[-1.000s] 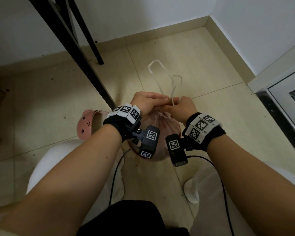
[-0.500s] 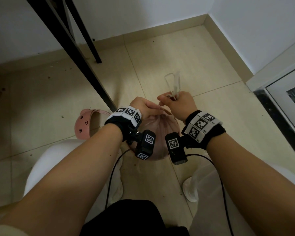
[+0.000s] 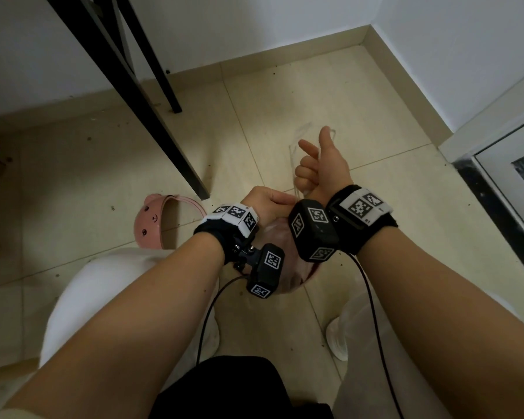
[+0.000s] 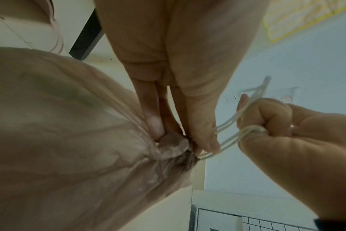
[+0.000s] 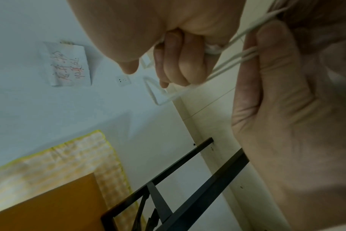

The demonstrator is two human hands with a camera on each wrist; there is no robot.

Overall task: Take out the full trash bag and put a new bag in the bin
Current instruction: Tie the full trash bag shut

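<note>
Left hand (image 3: 266,201) pinching pink trash bag (image 4: 73,140) neck, right hand (image 3: 321,167) gripping drawstring (image 4: 225,137); beige tiled floor (image 3: 285,110), white corner walls (image 3: 436,40)

Dim, flat indoor light with soft shadows and no glare. Wide-angle distortion bends the edges; both wrist views are soft, close skin blurred.

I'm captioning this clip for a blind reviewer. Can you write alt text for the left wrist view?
The left hand pinches the gathered neck of a pinkish, full trash bag, while the right hand grips the white drawstring running taut from that neck. Behind are a pale wall and a black table leg.
</note>
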